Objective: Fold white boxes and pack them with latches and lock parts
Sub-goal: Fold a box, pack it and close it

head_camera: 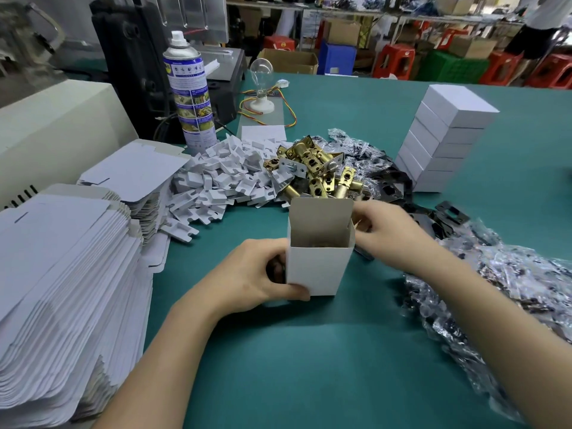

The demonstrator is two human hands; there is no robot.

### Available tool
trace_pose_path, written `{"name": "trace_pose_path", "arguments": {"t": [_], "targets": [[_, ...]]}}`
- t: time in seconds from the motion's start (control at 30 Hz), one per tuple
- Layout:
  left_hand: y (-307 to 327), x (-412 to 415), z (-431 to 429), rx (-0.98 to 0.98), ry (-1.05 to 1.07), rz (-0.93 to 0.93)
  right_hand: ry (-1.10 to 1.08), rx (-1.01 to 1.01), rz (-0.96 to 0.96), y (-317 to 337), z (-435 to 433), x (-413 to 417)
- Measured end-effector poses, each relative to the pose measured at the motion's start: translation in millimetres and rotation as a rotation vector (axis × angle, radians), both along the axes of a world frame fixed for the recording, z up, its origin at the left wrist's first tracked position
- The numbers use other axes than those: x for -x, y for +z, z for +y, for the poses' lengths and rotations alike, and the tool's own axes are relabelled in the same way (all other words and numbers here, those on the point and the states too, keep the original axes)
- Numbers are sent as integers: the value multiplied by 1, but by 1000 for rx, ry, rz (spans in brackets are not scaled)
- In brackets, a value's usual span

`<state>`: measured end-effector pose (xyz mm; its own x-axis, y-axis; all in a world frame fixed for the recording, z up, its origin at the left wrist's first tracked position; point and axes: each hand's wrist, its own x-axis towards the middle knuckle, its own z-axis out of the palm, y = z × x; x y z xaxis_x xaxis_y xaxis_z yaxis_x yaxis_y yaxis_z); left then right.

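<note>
On the green table [309, 351], left grip [253, 274] curls round the upright white box [315, 270]; right grip [387, 233] pinches its side flap [352, 235]

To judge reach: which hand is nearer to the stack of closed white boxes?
Right. The right hand, at the top flap of the open box, lies below-left of the stack; the left hand grips the box's left side, farther away.

At centre frame we find the open box [318, 264], latches [315, 168] heaped just behind it on the table [309, 351], perhaps something inside. The lower left holds flat box blanks [62, 289], cardboard inserts [223, 178] lie between them and the latches, closed boxes [445, 140] stack at upper right.
</note>
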<state>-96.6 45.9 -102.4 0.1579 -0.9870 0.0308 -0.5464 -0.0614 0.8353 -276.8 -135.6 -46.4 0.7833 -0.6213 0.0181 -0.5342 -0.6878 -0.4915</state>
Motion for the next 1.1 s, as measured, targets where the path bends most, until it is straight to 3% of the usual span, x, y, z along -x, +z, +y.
{"name": "trace_pose_path", "arguments": {"t": [0.1, 0.23, 0.37, 0.57, 0.73, 0.97, 1.1], "targets": [[0, 1, 0, -11, 5, -20, 39, 280, 167, -16, 2, -3], [1, 2, -1, -12, 2, -4, 52, 411, 259, -22, 0, -10], [0, 1, 0, -12, -1, 0, 53, 406, 259, -20, -2, -14], [0, 2, -1, -9, 0, -7, 7, 197, 134, -16, -3, -13], [1, 3, 0, -7, 9, -52, 51, 196, 126, -22, 4, -10], [2, 3, 0, 18, -9, -133, -26, 30, -189, 10, 12, 6], [1, 3, -1, 13, -12, -120, -51, -116, -582, 52, 25, 22]]}}
